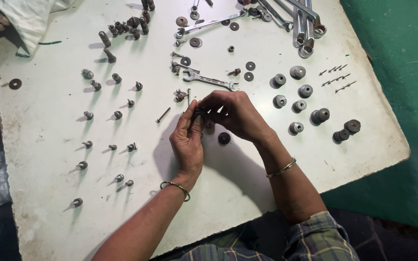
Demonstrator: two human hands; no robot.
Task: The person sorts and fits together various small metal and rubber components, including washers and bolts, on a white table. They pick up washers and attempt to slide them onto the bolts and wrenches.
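Here both hands meet over the middle of the white table [49, 145]: the left hand [188, 142] pinches a small dark part [199, 113] between thumb and fingers, and the right hand [235, 116] curls closed over the same part from the far side, so the piece sits held just above the tabletop, at the centre of the scene, steadied from two sides. Exactly what the part is, I cannot tell; it is mostly covered by fingers. A dark round nut [224, 138] lies on the table just near of the right hand, within easy reach. Just far of the hands lies an open-ended spanner [210, 80], with loose washers [249, 70] beside it. To the left, bolts [117, 115] stand apart in rough rows on their heads, probably so each can be picked singly. To the right, grey round caps [298, 92] sit grouped, and thin screws [337, 77] lie in short lines toward the right edge. More spanners [305, 24] are heaped at the far right corner. The widest bare room is on the near side, around the forearms, and at the far left; the right edge drops to a green floor [402, 96], close by the outermost dark caps [348, 130].
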